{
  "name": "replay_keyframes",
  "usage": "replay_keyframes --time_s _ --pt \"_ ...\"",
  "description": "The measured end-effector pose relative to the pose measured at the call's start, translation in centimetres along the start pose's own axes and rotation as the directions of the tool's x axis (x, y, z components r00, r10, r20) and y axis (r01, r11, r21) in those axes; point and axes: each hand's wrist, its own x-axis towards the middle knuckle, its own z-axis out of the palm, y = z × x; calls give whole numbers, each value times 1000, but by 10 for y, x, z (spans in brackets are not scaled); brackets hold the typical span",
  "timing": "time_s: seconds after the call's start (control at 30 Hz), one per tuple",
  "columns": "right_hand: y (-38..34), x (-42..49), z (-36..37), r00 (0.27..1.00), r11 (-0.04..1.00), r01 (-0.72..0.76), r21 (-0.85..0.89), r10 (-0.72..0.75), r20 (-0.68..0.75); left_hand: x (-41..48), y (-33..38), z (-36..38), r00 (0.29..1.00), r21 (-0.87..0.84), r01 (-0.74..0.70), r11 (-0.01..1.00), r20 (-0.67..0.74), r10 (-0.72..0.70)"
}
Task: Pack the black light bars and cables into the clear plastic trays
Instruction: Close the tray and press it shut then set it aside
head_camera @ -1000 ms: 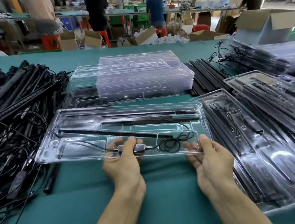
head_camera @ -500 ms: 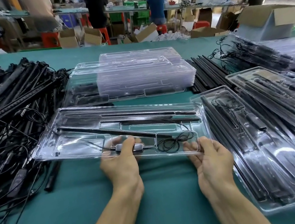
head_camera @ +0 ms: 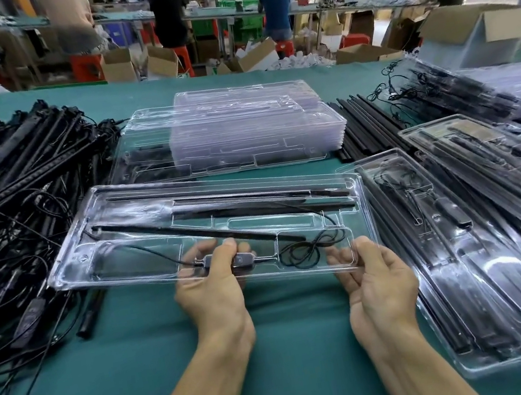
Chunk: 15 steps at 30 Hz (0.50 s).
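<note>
I grip the filled tray with left hand and right hand; many bars, frame left, await packing.

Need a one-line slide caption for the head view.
Left hand and right hand grip a clear tray holding black light bars and a cable.

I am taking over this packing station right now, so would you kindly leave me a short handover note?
Left hand grips the near edge of the clear tray, thumb on the inline controller. Right hand pinches its near right corner.
Inside: light bars, one slanted; coiled cable.
Done: filled trays at right.
To do: loose bars and cables piled left, empty trays behind.
</note>
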Motion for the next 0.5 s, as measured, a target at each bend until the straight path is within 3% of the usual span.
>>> replay_keyframes --time_s 0.2,0.5 --pt "-3 0 0 998 994 -57 97 60 -25 -5 -4 3 999 -14 34 999 -15 -35" --pt "-1 2 1 998 995 -56 84 58 -24 -3 -6 -1 1000 29 12 1000 1 -12"
